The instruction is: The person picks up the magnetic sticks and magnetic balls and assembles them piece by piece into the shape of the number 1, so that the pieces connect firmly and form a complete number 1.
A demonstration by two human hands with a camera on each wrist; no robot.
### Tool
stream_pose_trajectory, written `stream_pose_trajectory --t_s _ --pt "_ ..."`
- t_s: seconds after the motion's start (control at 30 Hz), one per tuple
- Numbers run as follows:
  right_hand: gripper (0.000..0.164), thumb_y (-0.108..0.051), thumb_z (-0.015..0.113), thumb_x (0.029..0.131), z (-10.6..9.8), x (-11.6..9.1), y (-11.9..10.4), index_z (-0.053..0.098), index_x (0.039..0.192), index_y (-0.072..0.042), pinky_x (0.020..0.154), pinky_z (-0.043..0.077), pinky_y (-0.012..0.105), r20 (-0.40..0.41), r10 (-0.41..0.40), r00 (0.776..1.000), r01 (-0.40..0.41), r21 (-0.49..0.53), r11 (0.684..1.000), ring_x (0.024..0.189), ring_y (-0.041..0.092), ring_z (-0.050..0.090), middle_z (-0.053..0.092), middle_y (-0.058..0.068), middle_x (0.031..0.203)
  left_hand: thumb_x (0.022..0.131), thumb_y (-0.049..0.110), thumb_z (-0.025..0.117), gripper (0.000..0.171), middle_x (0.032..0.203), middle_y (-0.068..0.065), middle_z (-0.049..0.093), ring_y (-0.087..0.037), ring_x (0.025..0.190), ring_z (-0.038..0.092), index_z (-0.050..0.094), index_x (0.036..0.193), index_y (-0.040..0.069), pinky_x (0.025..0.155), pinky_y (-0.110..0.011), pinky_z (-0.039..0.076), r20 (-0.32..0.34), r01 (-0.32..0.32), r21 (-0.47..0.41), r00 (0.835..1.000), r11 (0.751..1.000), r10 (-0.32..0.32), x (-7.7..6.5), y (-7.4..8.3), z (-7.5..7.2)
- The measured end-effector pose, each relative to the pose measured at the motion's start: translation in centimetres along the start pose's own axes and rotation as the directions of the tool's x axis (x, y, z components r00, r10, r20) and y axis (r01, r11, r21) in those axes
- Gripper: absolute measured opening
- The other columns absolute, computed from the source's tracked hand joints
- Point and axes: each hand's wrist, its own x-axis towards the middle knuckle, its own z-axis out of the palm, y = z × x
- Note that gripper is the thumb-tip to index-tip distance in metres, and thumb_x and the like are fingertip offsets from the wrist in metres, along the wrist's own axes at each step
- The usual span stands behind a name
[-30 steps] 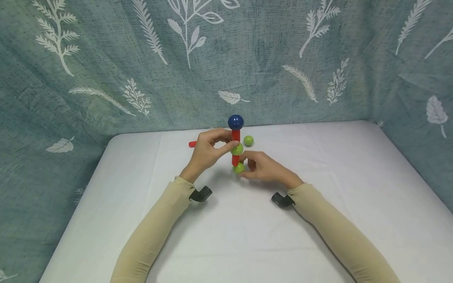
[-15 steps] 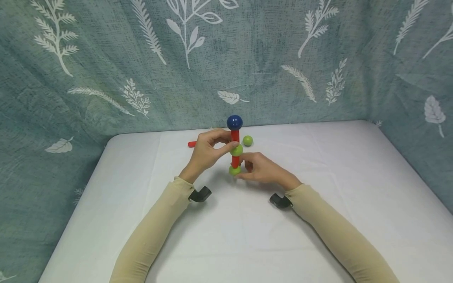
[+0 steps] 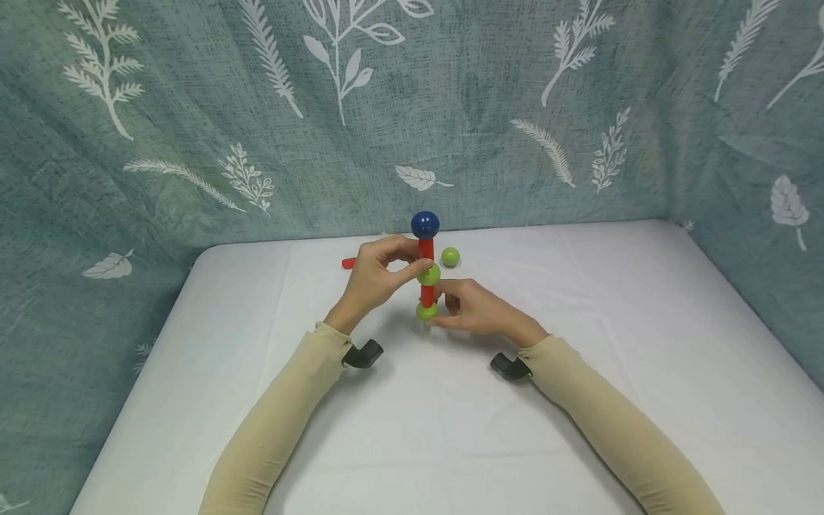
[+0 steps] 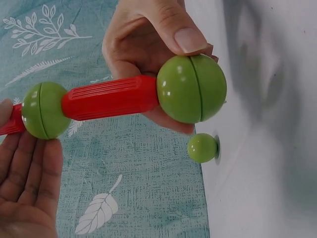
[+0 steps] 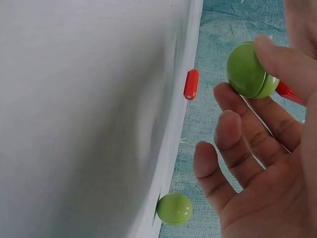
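An upright toy column has a blue ball on top, an upper red rod, a middle green ball, a lower red rod and a bottom green ball. My left hand holds the column around the upper rod and middle ball, its thumb in front. In the left wrist view, the lower rod's end meets the bottom ball. That ball is pinched between thumb and fingers of my right hand, close over the table. Several other fingers of this hand spread free in the right wrist view.
Behind the column, a loose green ball rests on the white-covered table. Another red rod lies behind my left hand, partly hidden by it. A patterned teal cloth hangs at the table's back edge.
My right hand has moved slightly left and down, bringing the bottom ball directly under the lower rod. The column has shifted slightly left and down with my left hand still gripping it.
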Motion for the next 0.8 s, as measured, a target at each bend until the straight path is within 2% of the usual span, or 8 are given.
stream_pose_trajectory --t_s 0.2,0.33,0.47,0.6,0.7,0.8 --pt "0.035 -0.026 0.079 0.084 0.1 0.0 0.1 0.062 0.112 -0.015 0.056 0.038 0.024 0.001 -0.014 1.000 0.014 0.005 1.000 0.060 0.010 0.045 0.056 0.011 0.071 0.084 -0.001 0.074 0.017 0.092 -0.016 0.072 -0.014 0.083 0.068 0.071 0.101 -0.003 0.079 -0.030 0.057 -0.011 0.027 0.002 1.000 1.000 -0.027 0.0 0.2 0.1" --pt "0.040 -0.030 0.079 0.084 0.1 0.0 0.1 0.062 0.116 -0.016 0.057 0.041 0.023 -0.012 -0.025 1.000 0.026 0.003 1.000 0.063 0.011 0.048 0.060 0.011 0.078 0.083 -0.007 0.073 0.019 0.094 -0.020 0.071 -0.015 0.084 0.067 0.070 0.102 -0.006 0.081 -0.031 0.057 -0.021 0.040 0.010 0.999 0.999 -0.039 0.0 0.3 0.3" --pt "0.040 -0.030 0.081 0.081 -0.3 -0.3 0.0 0.063 0.114 -0.015 0.060 0.045 0.026 -0.078 -0.036 0.996 0.037 0.008 0.999 0.065 0.015 0.051 0.065 0.010 0.086 0.084 -0.005 0.073 0.019 0.095 -0.019 0.072 -0.015 0.084 0.067 0.071 0.102 -0.005 0.081 -0.031 0.057 -0.025 0.048 0.009 0.999 0.999 -0.048 -0.1 0.2 0.3" --pt "0.040 -0.023 0.082 0.081 -1.1 -0.5 -0.3 0.062 0.112 -0.011 0.061 0.048 0.034 -0.167 -0.048 0.985 0.055 0.034 0.998 0.066 0.020 0.053 0.067 0.012 0.094 0.085 0.001 0.074 0.017 0.094 -0.015 0.072 -0.014 0.084 0.067 0.072 0.101 -0.002 0.080 -0.030 0.057 -0.022 0.056 0.003 0.998 0.998 -0.056 -0.2 0.0 0.2" --pt "0.041 -0.017 0.080 0.082 -1.6 -0.7 -0.6 0.060 0.117 -0.009 0.063 0.049 0.041 -0.214 -0.067 0.975 0.077 0.039 0.996 0.066 0.018 0.053 0.068 0.011 0.097 0.086 0.004 0.074 0.017 0.094 -0.014 0.073 -0.016 0.083 0.068 0.072 0.102 -0.001 0.079 -0.031 0.057 -0.019 0.055 0.011 0.998 0.998 -0.055 -0.2 0.0 0.2" --pt "0.038 -0.017 0.078 0.085 -2.0 -0.6 -0.9 0.060 0.117 -0.010 0.063 0.049 0.041 -0.233 -0.081 0.969 0.089 0.026 0.996 0.067 0.013 0.052 0.068 0.007 0.096 0.086 0.006 0.074 0.018 0.094 -0.014 0.073 -0.016 0.083 0.068 0.072 0.103 0.000 0.079 -0.031 0.057 -0.016 0.059 0.018 0.998 0.998 -0.059 -0.2 -0.1 0.1"
